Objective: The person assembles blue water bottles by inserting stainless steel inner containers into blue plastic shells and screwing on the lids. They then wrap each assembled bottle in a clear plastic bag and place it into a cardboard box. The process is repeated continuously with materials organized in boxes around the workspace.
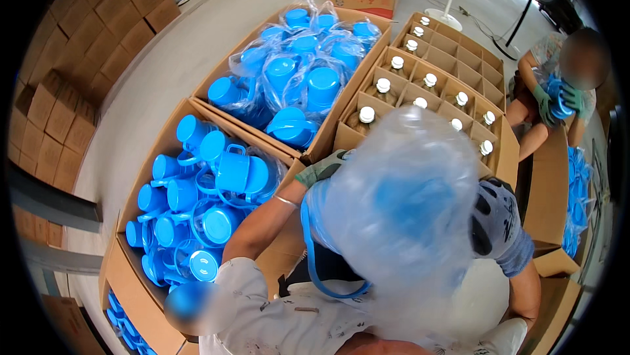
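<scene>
gloved left hand [321,169] holding a blue container [320,214] at frame centre, blurred clear plastic bag [420,158] over it, gloved right hand [497,217] at bag's right side, its grip I cannot tell, blue cups [233,171] at left, white-capped bottles [382,88] above centre

I see bright blue jugs [231,172], brown boxes [141,289] and white bottle caps [366,114]. The left glove [323,168] is grey-green, the right glove [497,219] pale grey with black patches, and the white shirt [252,302] carries a sparse dark print.
</scene>
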A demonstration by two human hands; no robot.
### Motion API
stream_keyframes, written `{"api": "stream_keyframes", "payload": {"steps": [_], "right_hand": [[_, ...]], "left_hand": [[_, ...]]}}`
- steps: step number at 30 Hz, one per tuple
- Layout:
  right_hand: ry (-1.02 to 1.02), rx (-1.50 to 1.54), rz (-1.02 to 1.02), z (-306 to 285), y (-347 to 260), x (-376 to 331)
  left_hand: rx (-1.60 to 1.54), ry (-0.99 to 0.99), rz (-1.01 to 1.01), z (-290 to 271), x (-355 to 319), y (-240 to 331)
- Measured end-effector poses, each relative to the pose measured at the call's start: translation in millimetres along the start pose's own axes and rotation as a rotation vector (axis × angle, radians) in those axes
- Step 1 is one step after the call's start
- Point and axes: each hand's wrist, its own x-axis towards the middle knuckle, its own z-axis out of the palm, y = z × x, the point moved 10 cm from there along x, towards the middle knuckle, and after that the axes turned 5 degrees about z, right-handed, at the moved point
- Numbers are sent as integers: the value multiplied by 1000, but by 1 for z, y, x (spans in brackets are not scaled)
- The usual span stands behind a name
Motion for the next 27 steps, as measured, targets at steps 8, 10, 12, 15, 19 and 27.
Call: {"api": "stream_keyframes", "payload": {"steps": [8,10,12,15,19,27], "right_hand": [[-187,158,284,21,41,-13],[-167,272,362,20,57,-10],[-82,463,504,9,78,-11],[149,905,737,8,116,-7],[363,1538,834,58,120,43],[122,1159,293,90,5,121]], "left_hand": [[495,275,247,44,-83,141],[791,375,466,63,-99,178],[944,415,603,73,-105,190],[785,620,467,33,-112,185],[-235,702,369,-26,-85,115],[-418,647,367,-34,-61,119]]}}
